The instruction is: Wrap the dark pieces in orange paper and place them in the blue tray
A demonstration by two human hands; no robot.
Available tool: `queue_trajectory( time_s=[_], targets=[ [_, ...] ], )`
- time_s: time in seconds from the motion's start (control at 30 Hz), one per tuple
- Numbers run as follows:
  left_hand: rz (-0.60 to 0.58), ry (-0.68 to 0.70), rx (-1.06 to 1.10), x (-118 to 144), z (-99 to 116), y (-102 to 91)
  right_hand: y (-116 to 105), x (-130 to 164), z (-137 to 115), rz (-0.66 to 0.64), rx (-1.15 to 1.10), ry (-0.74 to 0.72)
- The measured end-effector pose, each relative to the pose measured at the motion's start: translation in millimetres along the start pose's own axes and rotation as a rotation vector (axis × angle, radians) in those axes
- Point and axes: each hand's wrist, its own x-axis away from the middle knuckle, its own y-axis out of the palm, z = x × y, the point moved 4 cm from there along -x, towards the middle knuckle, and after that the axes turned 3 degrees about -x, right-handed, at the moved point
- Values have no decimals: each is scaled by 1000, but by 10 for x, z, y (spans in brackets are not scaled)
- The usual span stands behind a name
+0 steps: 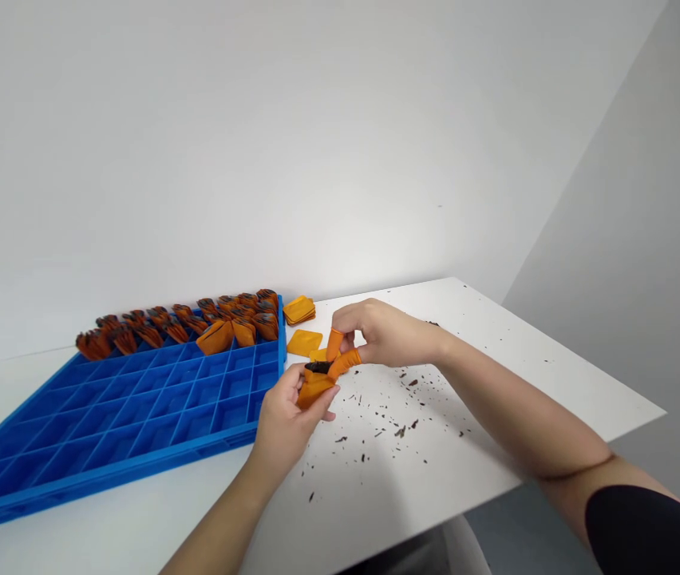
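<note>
At eight o'clock, your blue divided tray [136, 471] held orange packets [215, 339] in its far compartments. At six o'clock, your left hand [285, 415] pinched an open orange pouch [314, 390], dark flakes [318, 367] inside, between its fingers. Toward two o'clock from it, your right hand [379, 331] curled orange-capped fingers [334, 345] at its mouth; whether they pinched anything, I couldn't tell.

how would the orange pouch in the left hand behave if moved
The small, thin-walled orange pouch probably flexes, since its mouth gapes. It seems light, as the left hand holds it in a fingertip grip. Tipped, it may spill: dark, crumbly filling shows there.
</note>
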Motion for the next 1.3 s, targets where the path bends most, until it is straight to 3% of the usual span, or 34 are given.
queue_trajectory(
  time_s=[0.43,0.6,0.83,1.3],
  targets=[
    [8,118,-72,28,102,-5,32,-27,2,27,39,-54],
    [31,49,11,18,83,-1,47,-17,24,45,149,-41],
    [126,93,-24,12,124,-57,22,-19,34,76,93,-55],
    [162,80,-64,-13,85,-90,-10,17,33,-10,62,-134]
  ],
)
